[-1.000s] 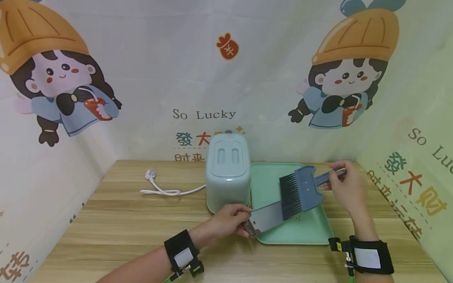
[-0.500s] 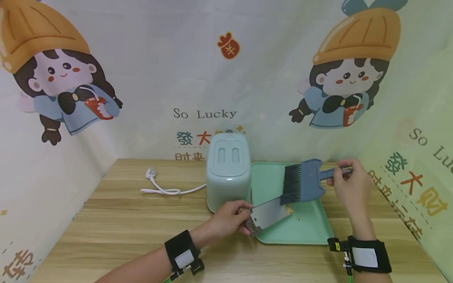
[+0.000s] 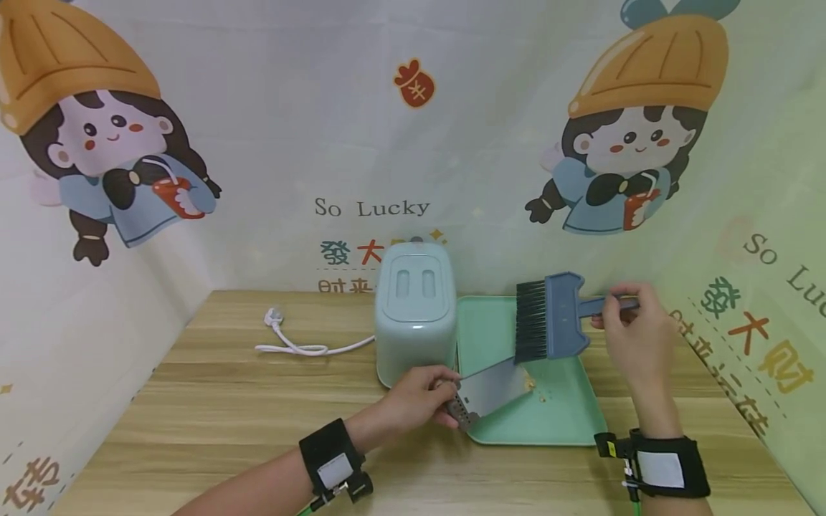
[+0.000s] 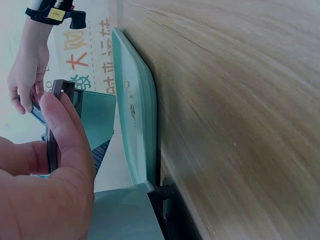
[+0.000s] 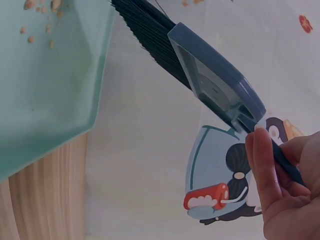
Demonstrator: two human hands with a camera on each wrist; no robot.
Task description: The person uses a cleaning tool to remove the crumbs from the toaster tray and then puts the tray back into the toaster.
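My left hand (image 3: 419,401) pinches the grey perforated end of a flat metal crumb tray (image 3: 493,389), which slants out over a mint-green tray (image 3: 568,423). Crumbs (image 3: 530,385) show by the crumb tray's far edge, and loose ones lie scattered on the green tray in the right wrist view. Raised above, a broad blue brush (image 3: 566,315) with black bristles points left. My right hand (image 3: 635,337) holds it by its narrow handle, the fingers and thumb meeting there in the right wrist view (image 5: 285,180). The bristle tips overlap the crumb tray's upper corner in the head view.
A pale green toaster (image 3: 416,315) with a lid on top stands just left of the green tray, behind my left hand. Its white cord and plug (image 3: 297,347) lie on the wooden table (image 3: 245,430). A printed cloth (image 3: 497,158) hangs behind and along both sides.
The brush has risen and moved back from the crumb tray, turning more level. Crumbs at that tray's edge, earlier covered by bristles, now show. My left hand has stayed nearly still.
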